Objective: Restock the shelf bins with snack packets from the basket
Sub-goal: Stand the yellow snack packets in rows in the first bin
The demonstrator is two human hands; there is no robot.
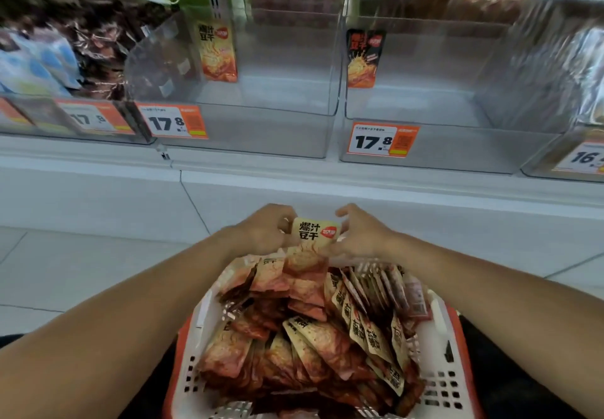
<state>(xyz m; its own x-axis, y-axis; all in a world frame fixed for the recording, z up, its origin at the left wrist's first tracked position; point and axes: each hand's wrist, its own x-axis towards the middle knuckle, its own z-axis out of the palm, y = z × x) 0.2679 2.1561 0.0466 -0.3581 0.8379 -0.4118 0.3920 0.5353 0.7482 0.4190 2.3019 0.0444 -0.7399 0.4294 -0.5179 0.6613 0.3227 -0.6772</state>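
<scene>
Clear plastic bins line the shelf ahead of us, and two of them need stock. The middle bin (261,92) holds nothing but a yellow sample packet (217,51) stuck to its left wall; the bin to its right (441,101) carries a black sample packet (363,59) in the same position and is likewise bare inside. Each front bears an orange price tag (173,121).

We hold one yellow snack packet (313,233) upright at the far rim of the basket (438,382), just above the heap. Our left hand (264,227) pinches its left edge with curled fingers, and our right hand (358,229) pinches the right edge the same way. The remaining packets (310,330) fill the basket below our forearms, some lying flat, others standing on edge along the right side.

We judge the step in hand to be pick-up: the packet is lifted clear of the pile but well short of any bin. Restocking appears barely begun, since both target bins are unfilled.

Next move, as we judge it:
1. Match the packet's yellow face to the yellow sample, which indicates the middle bin.
2. Raise the packet over the bin's front lip.
3. Set it down toward the back, leaving room in front for further packets.
</scene>
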